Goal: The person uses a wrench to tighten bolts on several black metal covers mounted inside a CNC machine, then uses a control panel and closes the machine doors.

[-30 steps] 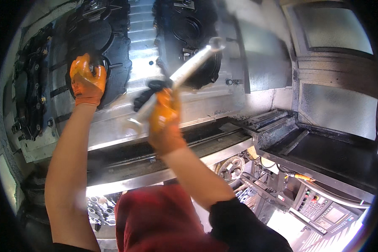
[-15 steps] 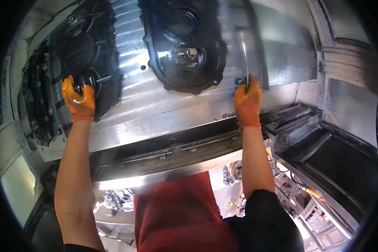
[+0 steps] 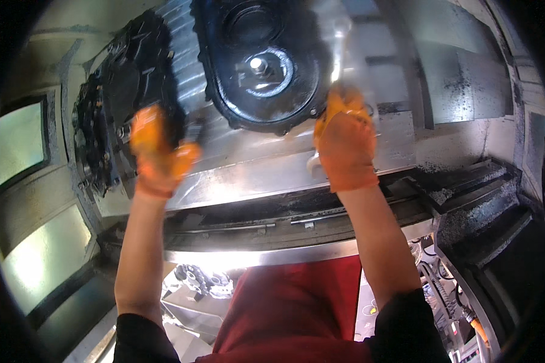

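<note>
My right hand (image 3: 348,142), in an orange glove, is closed around a long shiny wrench (image 3: 338,66). One end of the wrench points away from me; the other shows below the glove by the plate's front. Just left of that hand is a black cast housing (image 3: 297,100) with a bolt and clamp (image 3: 258,66) in its round opening. My left hand (image 3: 157,151), also gloved in orange, is smeared by motion in front of a second black housing (image 3: 142,72). A dark blurred shape lies beside its thumb; whether the hand holds it cannot be told.
The housings stand against a ribbed metal fixture plate (image 3: 224,166). Below it runs a dark trough with a bright metal edge (image 3: 224,259). Machine walls with a lit window (image 3: 33,257) enclose the left. A dark stepped ledge (image 3: 475,199) is at the right.
My left hand has moved right, off the spot low on the left housing. My right hand has shifted slightly left with the wrench, toward the middle housing. The view has shifted too.
</note>
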`<move>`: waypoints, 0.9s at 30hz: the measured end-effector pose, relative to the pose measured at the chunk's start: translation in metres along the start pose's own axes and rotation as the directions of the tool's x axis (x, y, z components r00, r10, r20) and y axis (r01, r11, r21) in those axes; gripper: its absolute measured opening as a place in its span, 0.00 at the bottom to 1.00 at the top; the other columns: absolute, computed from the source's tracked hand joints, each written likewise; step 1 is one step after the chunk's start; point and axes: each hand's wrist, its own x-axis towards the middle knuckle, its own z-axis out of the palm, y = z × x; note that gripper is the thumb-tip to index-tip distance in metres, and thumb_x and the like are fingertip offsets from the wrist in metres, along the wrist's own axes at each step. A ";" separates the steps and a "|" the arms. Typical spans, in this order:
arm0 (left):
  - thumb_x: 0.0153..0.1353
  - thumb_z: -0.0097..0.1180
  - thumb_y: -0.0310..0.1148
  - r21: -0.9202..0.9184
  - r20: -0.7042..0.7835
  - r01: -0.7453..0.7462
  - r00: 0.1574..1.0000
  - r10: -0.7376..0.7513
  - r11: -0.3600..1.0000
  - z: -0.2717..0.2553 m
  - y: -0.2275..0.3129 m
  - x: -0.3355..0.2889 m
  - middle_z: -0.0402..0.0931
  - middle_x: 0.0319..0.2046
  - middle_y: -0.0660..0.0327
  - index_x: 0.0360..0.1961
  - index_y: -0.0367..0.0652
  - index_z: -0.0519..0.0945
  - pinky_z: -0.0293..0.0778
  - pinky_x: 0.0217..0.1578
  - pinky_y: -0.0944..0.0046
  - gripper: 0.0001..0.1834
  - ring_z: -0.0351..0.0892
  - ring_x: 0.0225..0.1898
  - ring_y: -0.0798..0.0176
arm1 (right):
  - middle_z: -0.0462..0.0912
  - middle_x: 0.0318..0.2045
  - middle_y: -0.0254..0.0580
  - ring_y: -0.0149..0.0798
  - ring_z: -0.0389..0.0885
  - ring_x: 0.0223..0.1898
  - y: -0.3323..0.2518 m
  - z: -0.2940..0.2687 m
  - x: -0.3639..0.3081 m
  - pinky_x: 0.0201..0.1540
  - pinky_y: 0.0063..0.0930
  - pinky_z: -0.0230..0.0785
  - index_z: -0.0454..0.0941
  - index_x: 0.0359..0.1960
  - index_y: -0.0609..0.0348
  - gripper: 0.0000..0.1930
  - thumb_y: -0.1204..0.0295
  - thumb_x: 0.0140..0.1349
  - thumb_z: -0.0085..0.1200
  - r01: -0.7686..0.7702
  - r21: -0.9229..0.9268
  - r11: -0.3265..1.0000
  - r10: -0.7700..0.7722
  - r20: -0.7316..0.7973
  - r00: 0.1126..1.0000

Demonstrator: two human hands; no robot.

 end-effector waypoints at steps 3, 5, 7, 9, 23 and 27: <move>0.47 0.69 0.45 -0.002 0.172 0.017 0.985 -0.017 1.000 0.042 0.022 0.046 0.75 0.44 0.45 0.55 0.28 0.73 0.69 0.54 0.49 0.39 0.73 0.50 0.40 | 0.78 0.45 0.47 0.46 0.80 0.44 0.009 0.005 0.003 0.47 0.34 0.75 0.77 0.49 0.61 0.18 0.69 0.56 0.58 0.033 0.066 0.997 -0.034 0.009 0.999; 0.43 0.69 0.45 0.105 0.392 0.106 0.909 -0.139 0.989 0.054 0.016 0.075 0.74 0.35 0.51 0.46 0.38 0.77 0.73 0.47 0.53 0.31 0.75 0.44 0.44 | 0.78 0.44 0.49 0.47 0.79 0.44 0.016 0.006 0.003 0.47 0.35 0.74 0.76 0.50 0.62 0.20 0.70 0.55 0.59 0.040 0.143 0.989 -0.030 -0.073 0.997; 0.45 0.67 0.45 0.183 0.513 0.031 0.850 -0.122 0.983 0.057 0.008 0.094 0.74 0.35 0.53 0.43 0.42 0.77 0.74 0.46 0.54 0.27 0.77 0.44 0.47 | 0.78 0.43 0.52 0.49 0.78 0.46 0.021 0.007 0.000 0.48 0.37 0.73 0.76 0.51 0.64 0.21 0.72 0.54 0.59 0.063 0.295 0.953 -0.020 -0.148 0.989; 0.46 0.66 0.45 0.205 0.575 -0.065 0.816 -0.066 0.977 0.056 0.002 0.106 0.76 0.36 0.54 0.42 0.44 0.78 0.75 0.46 0.54 0.24 0.78 0.44 0.48 | 0.78 0.44 0.52 0.50 0.78 0.46 0.024 0.009 -0.004 0.49 0.39 0.72 0.76 0.50 0.64 0.21 0.72 0.54 0.59 0.139 0.276 0.951 -0.085 -0.199 0.976; 0.40 0.69 0.46 -0.046 0.277 0.092 0.958 -0.076 0.995 0.064 -0.004 0.082 0.76 0.29 0.53 0.36 0.39 0.81 0.73 0.42 0.55 0.25 0.77 0.33 0.48 | 0.81 0.45 0.50 0.50 0.77 0.50 0.026 0.027 -0.016 0.54 0.41 0.70 0.80 0.47 0.65 0.20 0.76 0.50 0.63 0.178 0.487 0.855 0.005 -0.351 0.936; 0.37 0.70 0.42 -0.078 0.221 0.133 0.969 -0.113 0.988 0.063 -0.006 0.071 0.71 0.25 0.56 0.36 0.40 0.81 0.71 0.37 0.57 0.24 0.73 0.31 0.51 | 0.80 0.46 0.50 0.52 0.76 0.52 0.020 0.022 -0.013 0.56 0.44 0.68 0.78 0.49 0.65 0.22 0.74 0.50 0.63 0.298 0.420 0.857 -0.054 -0.502 0.863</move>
